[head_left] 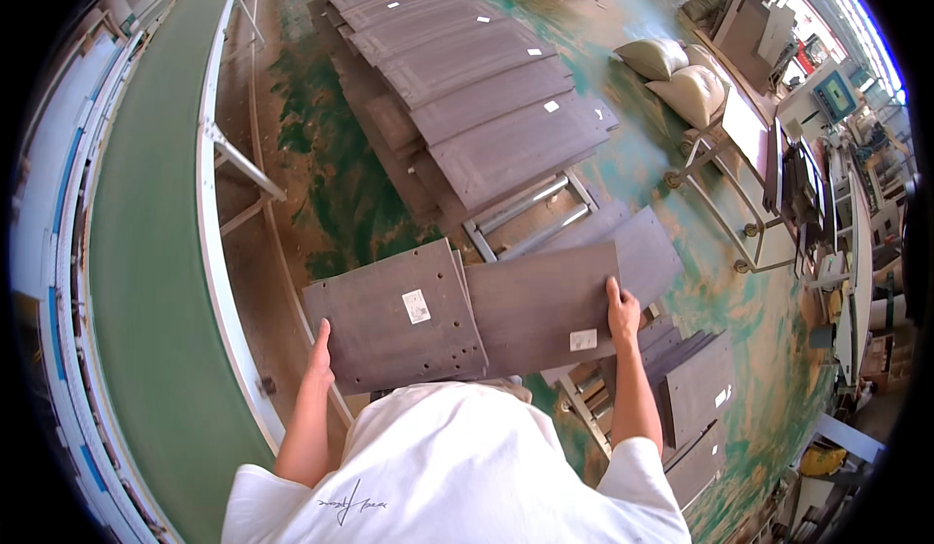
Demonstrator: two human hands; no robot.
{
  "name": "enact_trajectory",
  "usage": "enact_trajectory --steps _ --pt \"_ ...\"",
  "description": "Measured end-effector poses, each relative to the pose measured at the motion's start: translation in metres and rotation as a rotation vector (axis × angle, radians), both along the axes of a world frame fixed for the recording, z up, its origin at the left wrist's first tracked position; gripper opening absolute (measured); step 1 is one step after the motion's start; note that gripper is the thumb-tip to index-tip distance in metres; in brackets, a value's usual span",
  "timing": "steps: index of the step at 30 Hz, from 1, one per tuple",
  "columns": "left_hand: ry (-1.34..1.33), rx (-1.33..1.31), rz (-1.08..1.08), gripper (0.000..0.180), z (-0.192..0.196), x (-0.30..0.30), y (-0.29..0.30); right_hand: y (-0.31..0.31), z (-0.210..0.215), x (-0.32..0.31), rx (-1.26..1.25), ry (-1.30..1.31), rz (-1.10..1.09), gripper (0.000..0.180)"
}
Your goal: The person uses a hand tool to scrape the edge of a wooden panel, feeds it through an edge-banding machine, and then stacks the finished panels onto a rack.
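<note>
Two flat brown panels are held in front of my body, side by side and overlapping. The left panel (379,325) has several drilled holes and a white label; its right edge lies over the right panel (535,301), which has a label near its lower right corner. My left hand (321,357) grips the left panel's outer edge, with the fingers mostly hidden behind it. At the right panel's outer edge, my right hand (623,312) has its thumb on top and its other fingers underneath. Another panel edge shows between the two, so the exact number held is hard to tell.
A green conveyor belt (146,252) runs along my left behind a white rail. Ahead, overlapping brown panels (496,145) lie in a long row on a roller conveyor (530,215). More panels (700,383) lean at my right. Farther right stand a wheeled cart (744,140) and stuffed sacks (689,91).
</note>
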State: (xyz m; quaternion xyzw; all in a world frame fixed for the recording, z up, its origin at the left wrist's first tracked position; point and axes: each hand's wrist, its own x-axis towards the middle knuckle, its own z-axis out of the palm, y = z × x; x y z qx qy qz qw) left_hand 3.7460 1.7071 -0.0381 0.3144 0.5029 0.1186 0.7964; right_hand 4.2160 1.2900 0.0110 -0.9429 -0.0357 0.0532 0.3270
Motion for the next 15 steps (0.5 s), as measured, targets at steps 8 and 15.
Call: enact_trajectory --steps 8,15 --pt "0.117 -0.178 -0.177 0.094 -0.060 0.102 0.159 0.102 -0.052 0.069 -0.082 0.237 -0.117 0.079" --pt "0.200 -0.290 -0.154 0.093 -0.149 0.244 0.223 0.229 -0.145 0.271 -0.191 0.146 -0.014 0.080"
